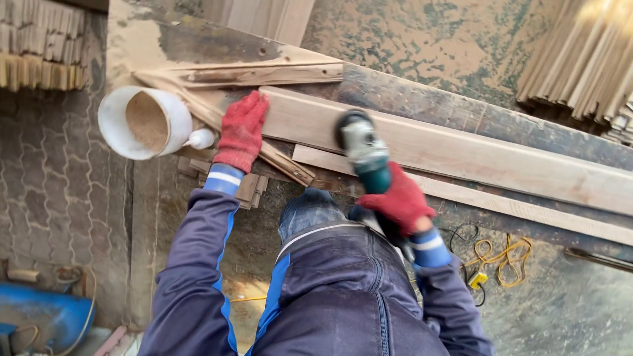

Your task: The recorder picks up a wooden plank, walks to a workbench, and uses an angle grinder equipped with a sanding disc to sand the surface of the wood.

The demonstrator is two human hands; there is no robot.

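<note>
Your left hand (241, 132) presses flat and open on the wooden plank (461, 151) — your right hand (401, 201) grips the grinder (364, 151), its head on that plank on the counter (395, 99)

Red knit gloves cover the left hand (241, 130) and right hand (400, 200), above navy sleeves (198, 264) striped blue and white. The grinder (364, 153) is teal and grey; the plank (461, 153) pale tan; the bucket (142, 122) white.

Soft, even daylight, faint shadows; glare top right, wide-angle bending at edges, slight blur
</note>
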